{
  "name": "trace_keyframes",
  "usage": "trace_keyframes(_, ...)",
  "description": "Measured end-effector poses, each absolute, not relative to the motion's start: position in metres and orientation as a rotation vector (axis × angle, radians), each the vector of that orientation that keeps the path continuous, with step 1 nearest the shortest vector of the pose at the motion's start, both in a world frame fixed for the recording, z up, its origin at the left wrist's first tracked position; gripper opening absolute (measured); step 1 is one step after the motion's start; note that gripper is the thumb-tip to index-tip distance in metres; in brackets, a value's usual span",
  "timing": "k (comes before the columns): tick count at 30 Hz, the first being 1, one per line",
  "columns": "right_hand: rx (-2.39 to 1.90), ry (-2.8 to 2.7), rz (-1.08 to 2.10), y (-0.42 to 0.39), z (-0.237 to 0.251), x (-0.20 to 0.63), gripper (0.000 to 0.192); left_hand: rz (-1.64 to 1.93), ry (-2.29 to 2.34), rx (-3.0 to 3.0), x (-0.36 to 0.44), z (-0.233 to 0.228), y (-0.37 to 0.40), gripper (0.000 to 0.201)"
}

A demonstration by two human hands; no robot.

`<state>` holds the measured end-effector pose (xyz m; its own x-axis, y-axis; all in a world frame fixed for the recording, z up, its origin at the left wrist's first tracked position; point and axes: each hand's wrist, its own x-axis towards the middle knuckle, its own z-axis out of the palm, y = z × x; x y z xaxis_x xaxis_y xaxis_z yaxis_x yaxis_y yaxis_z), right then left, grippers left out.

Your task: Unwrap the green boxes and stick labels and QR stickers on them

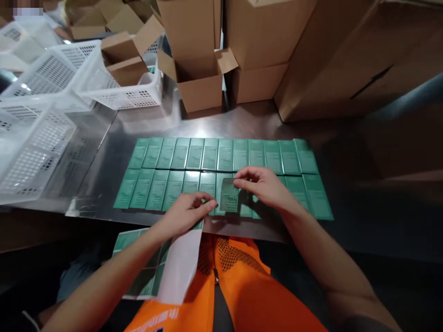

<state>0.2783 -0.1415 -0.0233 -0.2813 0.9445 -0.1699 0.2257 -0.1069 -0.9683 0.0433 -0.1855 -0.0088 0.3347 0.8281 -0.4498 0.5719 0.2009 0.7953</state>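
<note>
Two rows of flat green boxes (pixel 181 153) lie side by side on the metal table. My right hand (pixel 265 184) pinches the upper right corner of a small dark green label (pixel 229 196), which is over a box in the near row. To its left, my left hand (pixel 190 210) is closed, thumb against forefinger, near the label's lower left edge. A sheet of green labels with a pale backing (pixel 182 267) hangs from under my left hand, over the table's near edge. My left fingers hide where the sheet is gripped.
White perforated baskets (pixel 129 97) stand at the left and back left, one with an open carton (pixel 126 69) in it. Another open cardboard box (pixel 202 94) stands behind the rows. Large cartons (pixel 346 64) line the back right. The metal table's (pixel 152 122) near edge runs by my orange vest.
</note>
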Motion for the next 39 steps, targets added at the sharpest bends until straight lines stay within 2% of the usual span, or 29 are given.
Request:
trace_keyframes(5,-1.347,-1.534,1.435,-0.150,-0.037,0.270,0.018,0.301,1.325,1.458,0.051,-0.028,-0.195,0.035)
trace_keyframes(13,-1.536,-1.780,0.923,-0.157,-0.056,0.260,0.009,0.070,1.535,1.679,0.064,-0.029,-0.194,0.031)
trace_keyframes(30,-1.604,-1.900,0.732,-0.161,-0.063,0.255,0.011,-0.328,1.631,1.882,0.081,-0.018,-0.180,0.027)
trace_keyframes(31,-1.607,-1.884,0.700,-0.161,-0.064,0.255,0.013,-0.372,1.639,1.933,0.082,-0.016,-0.180,0.027)
trace_keyframes(34,-1.657,-1.805,0.648,-0.160,-0.066,0.255,0.057,-0.454,1.644,2.007,0.081,-0.013,-0.182,0.029)
trace_keyframes(35,-1.671,-1.802,0.650,-0.159,-0.066,0.254,0.063,-0.456,1.633,2.006,0.079,-0.013,-0.183,0.029)
trace_keyframes(36,-1.677,-1.818,0.654,-0.159,-0.067,0.252,0.060,-0.449,1.618,1.998,0.077,-0.014,-0.184,0.029)
trace_keyframes(39,-1.620,-1.907,0.678,-0.162,-0.064,0.249,0.035,-0.340,1.563,1.921,0.066,-0.015,-0.187,0.033)
